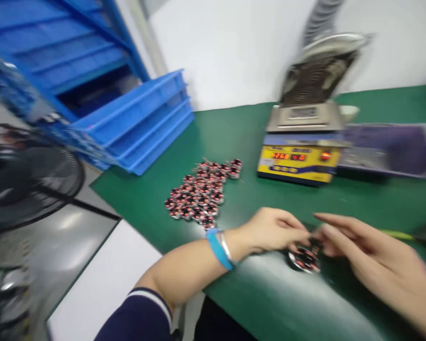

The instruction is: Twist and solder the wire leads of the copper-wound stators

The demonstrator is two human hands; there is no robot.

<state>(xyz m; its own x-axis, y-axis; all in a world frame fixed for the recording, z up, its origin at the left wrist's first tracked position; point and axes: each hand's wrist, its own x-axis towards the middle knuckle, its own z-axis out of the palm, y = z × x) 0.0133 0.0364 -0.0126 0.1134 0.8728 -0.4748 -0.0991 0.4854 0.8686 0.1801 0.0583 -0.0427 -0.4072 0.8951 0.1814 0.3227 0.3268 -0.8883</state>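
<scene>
The left hand (273, 229) and the right hand (362, 251) meet fingertip to fingertip over a small round wound component (303, 259) that rests on the green bench mat (270, 293); the left fingers are curled in toward it and the right fingers reach across flat, but motion blur hides whether either hand actually pinches the part or only touches it. The left wrist carries a blue band (216, 248) beside a thin metal bangle, above a dark sleeve with a white stripe (142, 312). Beyond the left hand, farther from the person, a cluster of matching round components (200, 194) lies packed together on the mat. To the right of that cluster stands a yellow-fronted unit with red digits (298, 161). To the cluster's left, stacked blue plastic trays (142, 123) sit at the mat's corner, and a black fan guard (31, 180) stands past the bench edge.
</scene>
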